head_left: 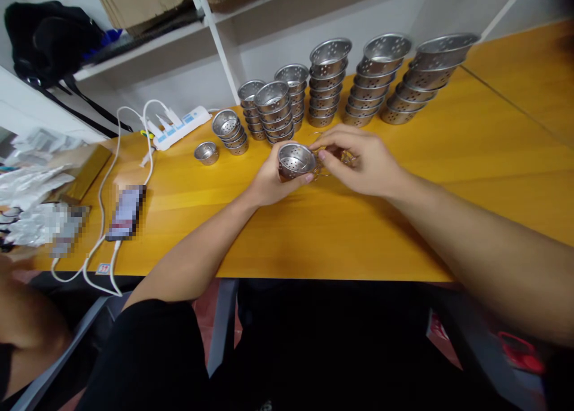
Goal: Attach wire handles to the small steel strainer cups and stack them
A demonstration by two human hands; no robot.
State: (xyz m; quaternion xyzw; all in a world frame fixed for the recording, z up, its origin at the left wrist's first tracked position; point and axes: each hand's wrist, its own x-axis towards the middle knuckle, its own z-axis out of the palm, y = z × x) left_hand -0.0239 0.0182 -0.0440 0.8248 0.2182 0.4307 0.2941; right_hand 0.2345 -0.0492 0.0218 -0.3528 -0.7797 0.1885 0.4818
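Note:
A small perforated metal cup (296,160) is tilted in my left hand (271,177), its open top facing up. Fingers and thumb wrap its sides. My right hand (365,160) is at the cup's right rim, index finger and thumb brought close together in a pinch. Whatever lies between those fingertips is too small to make out. Thin brassy wire pieces (347,158) show under and beside the right hand, partly hidden by it. Just behind the held cup stands a stack of similar perforated cups (275,115).
More stacks of perforated cups (325,88) line the table's back, larger toward the right. A single small cup (207,153) stands left. A white power strip (182,127), cables and a phone (126,212) lie further left. Another person's arm (27,315) is at the lower left.

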